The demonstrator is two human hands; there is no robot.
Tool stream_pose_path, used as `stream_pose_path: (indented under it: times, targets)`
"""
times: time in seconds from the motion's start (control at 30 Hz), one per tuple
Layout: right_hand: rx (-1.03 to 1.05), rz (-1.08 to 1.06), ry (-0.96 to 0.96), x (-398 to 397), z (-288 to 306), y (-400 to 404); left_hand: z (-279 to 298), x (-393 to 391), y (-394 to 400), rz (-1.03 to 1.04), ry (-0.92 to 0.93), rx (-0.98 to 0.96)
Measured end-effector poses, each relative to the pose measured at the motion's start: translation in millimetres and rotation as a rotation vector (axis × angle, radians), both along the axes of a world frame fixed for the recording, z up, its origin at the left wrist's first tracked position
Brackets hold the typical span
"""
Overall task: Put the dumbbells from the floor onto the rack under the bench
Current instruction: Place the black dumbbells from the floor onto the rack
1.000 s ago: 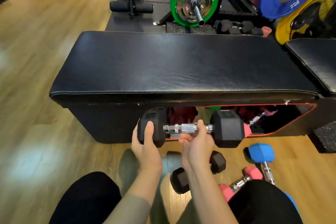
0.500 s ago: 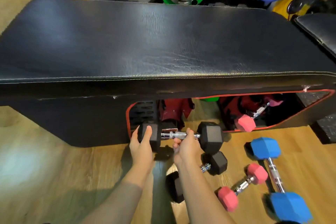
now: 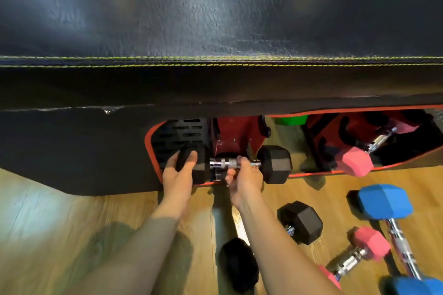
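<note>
A large black hex dumbbell (image 3: 275, 164) lies across the foot of the red rack (image 3: 236, 134) in the opening under the black bench (image 3: 215, 19). My left hand (image 3: 178, 172) cups its left head, and my right hand (image 3: 243, 176) grips its chrome handle. On the wooden floor lie a smaller black dumbbell (image 3: 300, 221), a pink dumbbell (image 3: 370, 243) and a blue dumbbell (image 3: 384, 201). Another pink dumbbell (image 3: 354, 161) rests in the right part of the rack.
The bench pad fills the top half of the view and overhangs the rack opening, which has a red rim (image 3: 149, 151). A slotted black panel (image 3: 182, 133) stands at the opening's left end. A green object (image 3: 291, 119) shows behind the rack.
My head has dropped closer to the bench. Both hands have carried the black dumbbell forward and down into the opening, against the red rack.
</note>
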State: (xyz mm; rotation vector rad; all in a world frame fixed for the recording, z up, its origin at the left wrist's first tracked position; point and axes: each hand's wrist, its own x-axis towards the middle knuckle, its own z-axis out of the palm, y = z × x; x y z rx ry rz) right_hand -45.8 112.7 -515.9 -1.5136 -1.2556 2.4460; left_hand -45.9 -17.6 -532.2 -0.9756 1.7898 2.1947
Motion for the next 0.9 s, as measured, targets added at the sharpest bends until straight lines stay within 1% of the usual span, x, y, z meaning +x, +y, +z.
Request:
stream_pose_path:
  times: [0.1, 0.2, 0.33, 0.47, 0.6, 0.7, 0.77, 0.9]
  targets:
    - [0.074, 0.04, -0.006, -6.4, -7.5, 5.3, -1.2, -9.7, 2.5, 0.019, -0.018, 0.059]
    - [0.128, 0.115, -0.011, -10.5, -18.4, 9.0, -12.1, -15.9, 3.3, 0.092, -0.034, 0.142]
    - [0.094, 0.124, -0.008, -17.0, -26.8, 10.7, -17.4, -20.6, -0.2, 0.102, -0.018, 0.205]
    - [0.077, 0.11, -0.021, -21.2, -33.1, 9.3, -20.0, -26.0, 0.2, 0.073, -0.001, 0.187]
    - [0.08, 0.098, -0.078, -25.2, -37.7, 7.8, -23.9, -29.9, 3.9, 0.048, 0.016, 0.151]
    - [0.015, 0.05, -0.073, -29.8, -36.4, 4.7, -26.9, -29.8, 4.4, 0.046, -0.015, 0.142]
    - [-0.045, 0.01, -0.071, -30.4, -34.7, 4.7, -26.4, -28.8, 6.7, 0.003, -0.025, 0.141]
    - [-0.121, -0.001, -0.079, -33.3, -36.7, 6.5, -24.3, -27.9, 12.4, -0.055, -0.03, 0.1]
